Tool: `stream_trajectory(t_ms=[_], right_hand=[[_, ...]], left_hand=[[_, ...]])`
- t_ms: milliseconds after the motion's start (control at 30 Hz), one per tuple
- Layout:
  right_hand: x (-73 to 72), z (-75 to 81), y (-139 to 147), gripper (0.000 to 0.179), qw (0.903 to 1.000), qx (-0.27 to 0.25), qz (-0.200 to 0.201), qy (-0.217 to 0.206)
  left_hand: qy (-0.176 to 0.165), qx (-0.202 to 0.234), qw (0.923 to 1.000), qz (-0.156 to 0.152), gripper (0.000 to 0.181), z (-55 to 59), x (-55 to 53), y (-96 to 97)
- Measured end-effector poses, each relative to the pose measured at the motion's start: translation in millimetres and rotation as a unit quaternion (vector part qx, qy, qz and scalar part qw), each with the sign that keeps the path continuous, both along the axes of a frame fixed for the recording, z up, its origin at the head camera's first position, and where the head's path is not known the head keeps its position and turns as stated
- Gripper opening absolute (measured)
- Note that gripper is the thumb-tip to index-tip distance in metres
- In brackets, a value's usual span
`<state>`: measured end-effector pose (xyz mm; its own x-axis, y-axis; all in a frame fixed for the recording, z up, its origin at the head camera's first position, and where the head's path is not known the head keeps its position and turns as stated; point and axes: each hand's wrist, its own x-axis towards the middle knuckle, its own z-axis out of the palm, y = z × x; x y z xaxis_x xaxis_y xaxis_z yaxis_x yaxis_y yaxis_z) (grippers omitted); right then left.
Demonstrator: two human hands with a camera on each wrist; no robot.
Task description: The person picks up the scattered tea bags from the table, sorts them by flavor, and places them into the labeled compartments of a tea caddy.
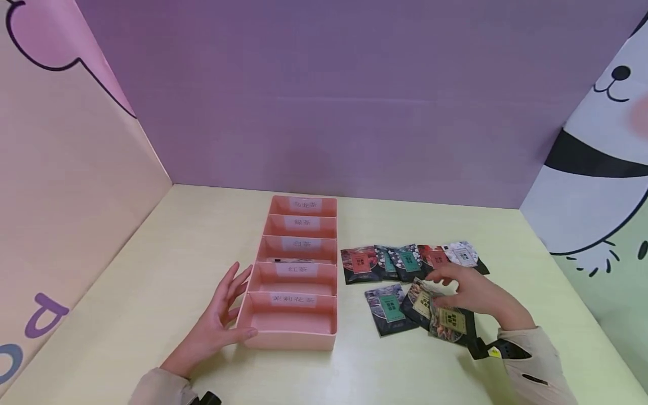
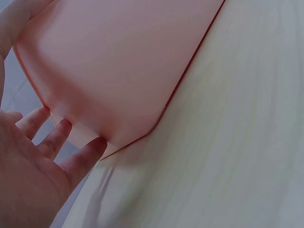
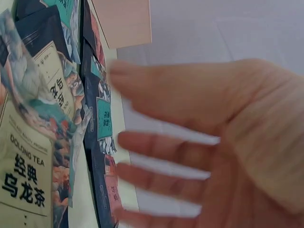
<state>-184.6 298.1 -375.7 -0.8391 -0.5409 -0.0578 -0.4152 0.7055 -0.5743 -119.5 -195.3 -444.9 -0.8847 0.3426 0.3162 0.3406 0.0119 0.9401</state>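
Note:
A pink box [image 1: 286, 340] with several labelled compartments in a row stands on the table. My left hand [image 1: 220, 323] touches its near left corner, thumb at the front and the other fingers loosely spread along the side; in the left wrist view the fingertips [image 2: 97, 142] meet the pink wall. Over the tea sachets hovers my right hand [image 1: 468, 292], its fingers bent slightly and apart with nothing between them. Beneath it lie two overlapping oolong tea sachets [image 1: 452, 320] with yellow labels. To their left is a teal-labelled sachet [image 1: 390, 306].
Behind lies a row of sachets: red-labelled [image 1: 361, 263], teal-labelled [image 1: 409, 261], another red-labelled and a white-labelled [image 1: 463, 256]. The edge of a sachet [image 1: 293, 260] shows in the middle compartment. A purple panel [image 1: 324, 112] stands at the back, with printed panels at both sides.

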Motion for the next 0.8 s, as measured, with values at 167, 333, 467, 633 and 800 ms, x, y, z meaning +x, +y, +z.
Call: stream_trajectory(t_ms=[167, 333, 467, 633, 800], right_hand=[[7.2, 0.4, 0.7, 0.062, 0.9935, -0.001, 0.005, -0.113], [7.1, -2.4, -4.6, 0.069, 0.9905, 0.017, -0.001, -0.136], [6.9, -6.8, -8.1, 0.070, 0.9927, 0.051, -0.007, -0.109], [4.0, -9.5, -12.0, 0.069, 0.9915, 0.067, -0.023, -0.109], [2.2, -9.1, -8.7, 0.059, 0.9912, 0.060, -0.025, -0.115]], left_hand=[[0.000, -0.004, 1.0000, -0.004, 0.113, -0.7, -2.8, 2.8], [0.003, -0.003, 1.0000, 0.004, 0.112, 1.3, 0.3, 2.0], [0.003, -0.005, 1.0000, 0.005, 0.112, 2.4, 1.6, 2.0], [0.006, -0.004, 0.9999, 0.007, 0.113, 2.6, 2.4, 1.5], [-0.008, -0.010, 0.9999, 0.009, 0.114, 2.4, 0.7, 2.5]])
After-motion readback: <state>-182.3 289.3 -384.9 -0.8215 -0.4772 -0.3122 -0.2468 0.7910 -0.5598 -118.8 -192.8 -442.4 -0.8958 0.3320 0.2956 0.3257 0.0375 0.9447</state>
